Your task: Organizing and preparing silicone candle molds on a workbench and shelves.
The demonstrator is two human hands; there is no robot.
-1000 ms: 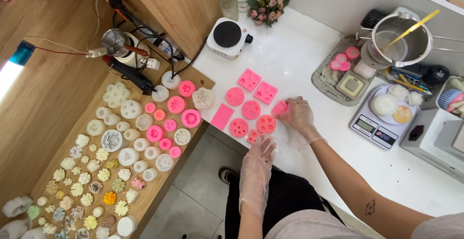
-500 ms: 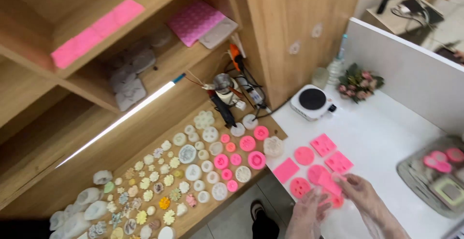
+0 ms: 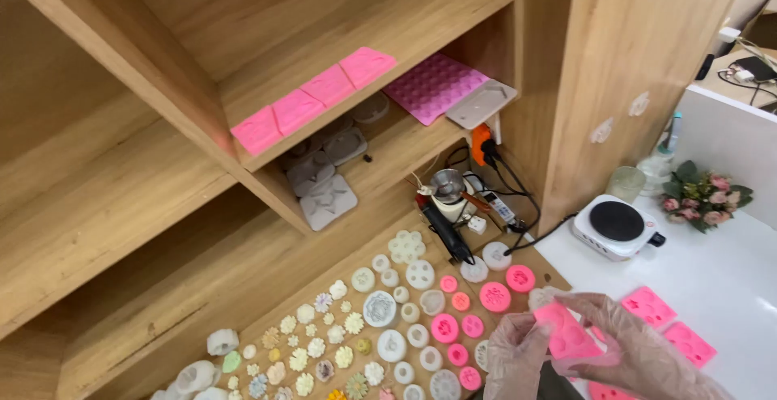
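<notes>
While both gloved hands meet at the bottom edge of the view, the left hand (image 3: 518,350) and right hand (image 3: 639,347) close their fingers round one pink mould (image 3: 566,337), lifted clear of the white counter (image 3: 728,279). Two more pink moulds (image 3: 668,323) lie flat on that counter, with part of another at the bottom edge. Four pink moulds (image 3: 314,99) already sit in a row on the shelf (image 3: 267,60) above, so the sorting looks partly done, I judge.
</notes>
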